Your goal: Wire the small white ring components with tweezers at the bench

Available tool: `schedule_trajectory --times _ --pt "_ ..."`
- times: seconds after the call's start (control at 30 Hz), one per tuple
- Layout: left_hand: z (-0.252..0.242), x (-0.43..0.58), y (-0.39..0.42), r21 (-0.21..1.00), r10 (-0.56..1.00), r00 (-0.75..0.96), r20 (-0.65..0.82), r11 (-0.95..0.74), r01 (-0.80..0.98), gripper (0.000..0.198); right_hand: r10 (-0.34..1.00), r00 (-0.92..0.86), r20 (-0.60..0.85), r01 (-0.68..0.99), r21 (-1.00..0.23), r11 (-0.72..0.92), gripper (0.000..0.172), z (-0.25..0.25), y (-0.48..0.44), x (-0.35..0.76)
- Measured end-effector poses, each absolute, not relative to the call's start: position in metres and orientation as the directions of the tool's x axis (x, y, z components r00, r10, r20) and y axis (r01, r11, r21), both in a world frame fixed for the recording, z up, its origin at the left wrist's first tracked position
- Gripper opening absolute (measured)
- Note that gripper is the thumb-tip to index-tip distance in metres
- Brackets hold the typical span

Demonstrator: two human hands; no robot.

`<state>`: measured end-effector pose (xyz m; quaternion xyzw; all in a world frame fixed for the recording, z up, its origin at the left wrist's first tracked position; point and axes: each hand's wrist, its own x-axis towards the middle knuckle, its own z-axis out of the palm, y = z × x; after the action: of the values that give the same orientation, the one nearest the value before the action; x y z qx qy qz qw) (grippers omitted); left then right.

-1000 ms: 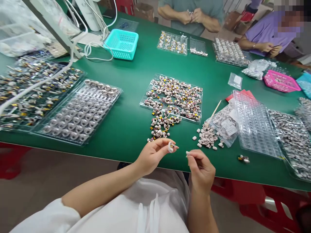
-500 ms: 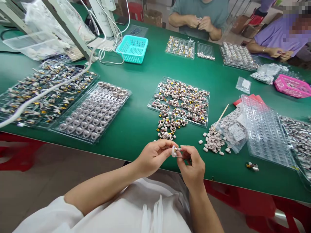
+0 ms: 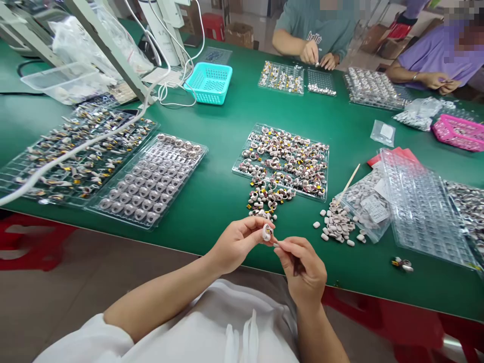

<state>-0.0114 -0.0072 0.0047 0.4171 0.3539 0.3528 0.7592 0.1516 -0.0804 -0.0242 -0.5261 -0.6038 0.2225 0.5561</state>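
Observation:
My left hand [image 3: 236,245] pinches a small white curved part [image 3: 266,232], like an earphone shell with small electronics inside, between thumb and fingertips. Close beside it, my right hand [image 3: 303,267] is closed in a pinch. A thin pale tip shows at its fingers, too small to name. Just beyond the hands lies a loose pile of similar parts [image 3: 262,199] with yellow bits. It spills from a clear tray [image 3: 242,169] filled with more of them. To the right is a heap of small beige caps [image 3: 338,222].
Left are a tray of round parts [image 3: 130,189], a tray of loose assemblies [image 3: 83,151], and a white cable [image 3: 71,151]. Right are a bag of caps [image 3: 365,196], a wooden stick [image 3: 348,184] and a clear empty tray [image 3: 423,212]. A turquoise basket [image 3: 209,83] stands behind; two people work opposite.
My right hand has drawn slightly right and down, away from the white part. My left hand has turned the part so its inside faces up more. The person opposite has lowered their hands.

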Motion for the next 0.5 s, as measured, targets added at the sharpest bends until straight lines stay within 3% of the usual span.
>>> schedule_trajectory --times 0.07,0.17,0.5 --pt "0.004 -0.010 -0.010 0.907 0.839 0.498 -0.219 0.364 -0.213 0.022 0.926 0.236 0.295 0.200 -0.947 0.250 0.024 -0.024 -0.081 0.149" --pt "0.002 -0.008 -0.015 0.940 0.845 0.505 -0.178 0.298 -0.168 0.022 0.952 0.250 0.175 0.023 -0.984 0.175 0.018 -0.022 -0.078 0.147" --pt "-0.001 -0.010 -0.020 0.998 0.899 0.439 0.016 -0.040 0.045 0.020 0.957 0.241 0.160 -0.030 -0.985 0.172 0.018 -0.020 -0.075 0.146"
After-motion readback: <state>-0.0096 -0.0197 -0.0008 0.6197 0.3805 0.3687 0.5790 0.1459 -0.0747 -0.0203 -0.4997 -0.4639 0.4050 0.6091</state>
